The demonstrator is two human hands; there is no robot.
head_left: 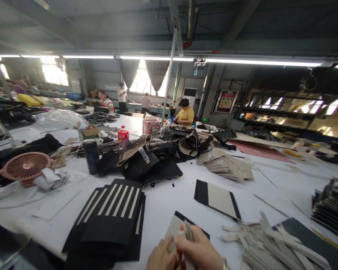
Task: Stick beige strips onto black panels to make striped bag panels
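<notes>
- The right hand [201,247] pinches a bunch of grey strips [189,231], just in front of a black-and-grey panel [174,225].
- The left hand [162,255] curls beside it; whether it grips, one cannot tell.
- A loose strip pile [276,243] lies rightward.

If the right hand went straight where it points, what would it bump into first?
Probably the left hand: the right hand points left and slightly forward, towards it. They look very close, perhaps touching, but depth is hard to judge.
</notes>
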